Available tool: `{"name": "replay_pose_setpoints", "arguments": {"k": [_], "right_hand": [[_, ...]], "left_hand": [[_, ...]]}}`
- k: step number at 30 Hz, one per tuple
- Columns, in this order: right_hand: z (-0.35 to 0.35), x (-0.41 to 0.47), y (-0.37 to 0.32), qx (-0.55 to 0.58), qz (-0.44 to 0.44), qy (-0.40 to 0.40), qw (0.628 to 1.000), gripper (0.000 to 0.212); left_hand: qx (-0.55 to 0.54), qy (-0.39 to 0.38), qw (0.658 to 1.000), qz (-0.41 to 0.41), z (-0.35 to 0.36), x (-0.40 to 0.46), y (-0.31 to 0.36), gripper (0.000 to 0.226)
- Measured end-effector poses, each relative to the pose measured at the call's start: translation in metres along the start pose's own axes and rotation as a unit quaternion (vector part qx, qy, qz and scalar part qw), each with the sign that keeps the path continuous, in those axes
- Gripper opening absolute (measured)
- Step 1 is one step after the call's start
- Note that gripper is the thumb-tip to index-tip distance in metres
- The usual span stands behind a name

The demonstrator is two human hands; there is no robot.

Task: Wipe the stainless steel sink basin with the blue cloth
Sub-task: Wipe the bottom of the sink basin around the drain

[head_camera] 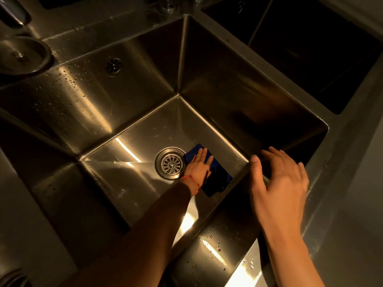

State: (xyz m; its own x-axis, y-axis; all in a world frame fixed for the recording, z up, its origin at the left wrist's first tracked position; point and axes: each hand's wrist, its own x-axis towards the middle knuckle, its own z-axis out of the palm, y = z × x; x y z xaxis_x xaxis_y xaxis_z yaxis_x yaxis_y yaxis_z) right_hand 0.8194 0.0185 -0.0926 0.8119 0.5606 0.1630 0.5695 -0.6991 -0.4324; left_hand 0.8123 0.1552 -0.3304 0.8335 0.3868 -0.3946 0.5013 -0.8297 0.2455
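Down on the floor of the sink basin — brushed stainless steel, square, deep, sharp-cornered, warm streaks of reflected light across the flat bottom. Blue cloth lying flat there, dark, soft, roughly rectangular, just right of the drain and touching its rim. Drain round, ringed in polished metal, with a spoked strainer at the centre.

Left hand pressed palm-down on the cloth's left part, fingers straight and spread toward the far wall; grip released, flat rather than clenched. Thin red beaded string around the wrist, forearm reaching down from the near edge.

Right hand above the near-right rim, fingers loosely curved over the edge, holding nothing; exact contact with the rim hard to tell.

Water droplets scattered on the left wall and the near ledge. Small round overflow grille high on the left wall. Second basin — dark, in shadow — beyond the right divider. Round metal lid with a knob at upper left.
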Motion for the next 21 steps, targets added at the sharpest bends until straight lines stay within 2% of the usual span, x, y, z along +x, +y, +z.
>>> {"name": "replay_pose_setpoints", "arguments": {"k": [7, 14, 21], "right_hand": [[0.000, 0.000, 0.000, -0.003, -0.001, 0.004, 1.000, 0.046], [0.001, 0.000, 0.000, -0.006, 0.001, 0.005, 1.000, 0.047], [0.000, 0.000, -0.001, -0.007, -0.002, 0.005, 1.000, 0.040]], "left_hand": [[0.017, -0.020, 1.000, -0.013, 0.011, -0.014, -0.006, 0.065], [0.023, -0.004, 1.000, -0.010, 0.002, -0.008, -0.001, 0.062], [0.010, -0.027, 1.000, -0.001, -0.003, -0.015, -0.006, 0.062]]}}
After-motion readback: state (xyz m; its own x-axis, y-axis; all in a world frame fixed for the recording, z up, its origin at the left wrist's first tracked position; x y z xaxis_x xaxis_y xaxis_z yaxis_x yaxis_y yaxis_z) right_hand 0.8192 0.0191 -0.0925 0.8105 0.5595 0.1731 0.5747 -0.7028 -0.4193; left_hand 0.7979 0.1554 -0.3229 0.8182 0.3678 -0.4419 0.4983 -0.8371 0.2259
